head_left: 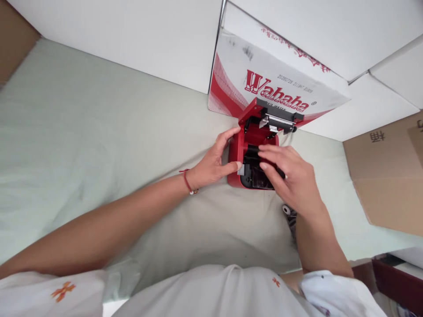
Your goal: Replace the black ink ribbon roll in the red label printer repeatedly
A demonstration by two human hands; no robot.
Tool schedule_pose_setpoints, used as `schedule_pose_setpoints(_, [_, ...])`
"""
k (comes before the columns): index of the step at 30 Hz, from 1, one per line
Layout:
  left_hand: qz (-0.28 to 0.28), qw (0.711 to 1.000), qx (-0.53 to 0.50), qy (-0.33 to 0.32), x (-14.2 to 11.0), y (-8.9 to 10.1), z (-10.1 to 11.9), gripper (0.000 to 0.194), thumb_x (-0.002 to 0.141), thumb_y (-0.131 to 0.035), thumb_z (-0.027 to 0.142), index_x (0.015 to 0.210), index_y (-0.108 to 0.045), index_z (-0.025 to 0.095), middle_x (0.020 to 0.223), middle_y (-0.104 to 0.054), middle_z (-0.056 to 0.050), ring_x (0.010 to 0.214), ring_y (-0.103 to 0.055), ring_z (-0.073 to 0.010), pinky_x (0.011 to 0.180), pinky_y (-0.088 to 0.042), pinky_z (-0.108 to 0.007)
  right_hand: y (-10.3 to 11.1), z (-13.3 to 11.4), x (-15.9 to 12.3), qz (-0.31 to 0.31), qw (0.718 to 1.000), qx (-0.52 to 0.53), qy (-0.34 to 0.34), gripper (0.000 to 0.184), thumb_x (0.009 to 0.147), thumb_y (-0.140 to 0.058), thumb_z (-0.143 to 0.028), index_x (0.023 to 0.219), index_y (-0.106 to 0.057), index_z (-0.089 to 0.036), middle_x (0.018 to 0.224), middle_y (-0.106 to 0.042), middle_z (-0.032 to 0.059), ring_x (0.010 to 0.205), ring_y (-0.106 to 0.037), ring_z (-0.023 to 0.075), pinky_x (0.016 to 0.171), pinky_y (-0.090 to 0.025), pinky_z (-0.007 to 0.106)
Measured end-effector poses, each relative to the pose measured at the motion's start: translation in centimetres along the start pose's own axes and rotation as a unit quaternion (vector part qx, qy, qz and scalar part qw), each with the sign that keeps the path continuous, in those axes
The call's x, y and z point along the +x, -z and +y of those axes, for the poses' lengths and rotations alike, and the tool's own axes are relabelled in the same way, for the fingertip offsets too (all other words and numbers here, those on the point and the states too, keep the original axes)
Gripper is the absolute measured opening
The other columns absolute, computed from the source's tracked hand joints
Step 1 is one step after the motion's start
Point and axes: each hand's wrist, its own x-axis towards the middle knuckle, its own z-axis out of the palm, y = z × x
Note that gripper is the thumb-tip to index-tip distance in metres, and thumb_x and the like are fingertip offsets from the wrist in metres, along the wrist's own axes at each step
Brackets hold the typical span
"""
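A small red label printer (235, 178) sits on the pale green cloth with its lid (274, 115) raised. Its inside is black, with a dark cylindrical part (253, 151) across the compartment. My left hand (216, 162) steadies the printer's left side, thumb at the near corner by a grey tab (241, 170) and fingers at the far edge. Over the opening, my right hand (291, 174) has its fingertips close to the dark part, thumb apart from the fingers. Whether they touch it is hard to see. Under my right forearm lies a black roll (291, 215) with a white end, partly hidden.
Right behind the printer stands a white and red Wahaha carton (264, 61). White boxes or panels (148, 39) line the back. A brown cardboard box (386, 171) is at the right, another brown box (16, 39) at the far left. Pale green cloth (82, 123) covers the surface.
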Motion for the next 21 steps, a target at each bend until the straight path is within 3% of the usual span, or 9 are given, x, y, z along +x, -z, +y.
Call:
schedule_pose_setpoints(6, [0.007, 0.999, 0.040, -0.015, -0.1, -0.2, -0.1, 0.087, 0.101, -0.073, 0.064, 0.172, -0.034, 0.034, 0.178, -0.040, -0.014, 0.168, -0.041, -0.0360, 0.143, -0.033, -0.062, -0.5, -2.8, -6.4, 0.082, 0.994, -0.050, 0.045, 0.034, 0.100, -0.073, -0.007, 0.131, -0.075, -0.021, 0.136, -0.082, 0.0159, 0.125, -0.074, 0.0308, 0.104, -0.064, 0.053])
schedule_pose_setpoints(10, [0.051, 0.985, 0.149, -0.067, -0.7, -0.4, 1.0, 0.075, 0.107, -0.062, 0.063, 0.169, -0.039, 0.030, 0.174, -0.043, -0.018, 0.165, -0.042, -0.0371, 0.138, -0.039, -0.063, -2.0, -3.1, -8.4, 0.099, 0.993, -0.054, 0.032, 0.043, 0.099, -0.071, -0.002, 0.139, -0.072, -0.018, 0.131, -0.083, 0.0161, 0.123, -0.075, 0.0292, 0.105, -0.066, 0.053])
schedule_pose_setpoints(13, [0.102, 0.946, 0.252, -0.175, -1.6, -1.0, 2.1, 0.067, 0.106, -0.063, 0.053, 0.167, -0.044, 0.032, 0.166, -0.053, -0.016, 0.160, -0.048, -0.0385, 0.134, -0.041, -0.069, -2.5, -3.2, -8.8, 0.105, 0.993, -0.051, 0.028, 0.046, 0.099, -0.070, 0.000, 0.142, -0.071, -0.017, 0.131, -0.083, 0.0169, 0.124, -0.075, 0.0287, 0.107, -0.066, 0.053])
schedule_pose_setpoints(17, [0.076, 0.880, 0.323, -0.340, -2.8, -2.1, 3.0, 0.054, 0.101, -0.068, 0.046, 0.153, -0.063, 0.032, 0.148, -0.067, -0.012, 0.154, -0.055, -0.0352, 0.131, -0.047, -0.062, -2.2, -3.0, -8.6, 0.103, 0.993, -0.043, 0.030, 0.045, 0.098, -0.071, 0.000, 0.139, -0.073, -0.019, 0.130, -0.084, 0.0147, 0.123, -0.075, 0.0278, 0.108, -0.065, 0.052])
schedule_pose_setpoints(21, [0.050, 0.847, 0.376, -0.372, -3.3, -2.7, 3.1, 0.041, 0.095, -0.070, 0.032, 0.136, -0.073, 0.035, 0.130, -0.079, -0.003, 0.139, -0.068, -0.0263, 0.128, -0.053, -0.052, -1.3, -2.2, -8.1, 0.088, 0.995, -0.020, 0.030, 0.040, 0.097, -0.074, -0.001, 0.131, -0.076, -0.022, 0.124, -0.085, 0.0110, 0.115, -0.076, 0.0258, 0.110, -0.062, 0.052])
